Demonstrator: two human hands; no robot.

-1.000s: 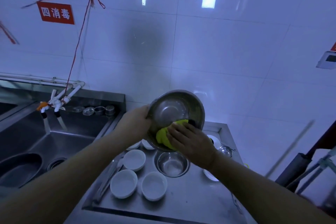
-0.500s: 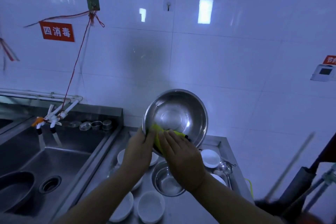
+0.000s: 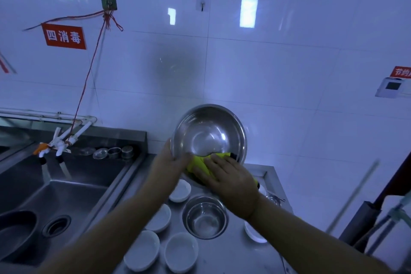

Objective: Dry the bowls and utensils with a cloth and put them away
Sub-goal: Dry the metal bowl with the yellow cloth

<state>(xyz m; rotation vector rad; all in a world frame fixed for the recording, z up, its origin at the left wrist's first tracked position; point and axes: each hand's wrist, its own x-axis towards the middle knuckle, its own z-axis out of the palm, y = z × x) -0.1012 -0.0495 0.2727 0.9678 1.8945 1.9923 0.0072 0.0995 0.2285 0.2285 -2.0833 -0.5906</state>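
Two hands are up over the desk's back edge. The left hand (image 3: 170, 163) grips the rim of a big steel bowl (image 3: 209, 134), tipped so its shiny inside faces the camera. The right hand (image 3: 231, 181) has its fingers spread flat, pressing a yellow cloth (image 3: 199, 163) against the bowl's lower rim. Below sit a smaller steel bowl (image 3: 204, 217) and several white bowls (image 3: 181, 251).

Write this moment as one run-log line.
step: drying | left hand: grips steel bowl rim | right hand: presses yellow cloth inside bowl | counter: white bowls wait
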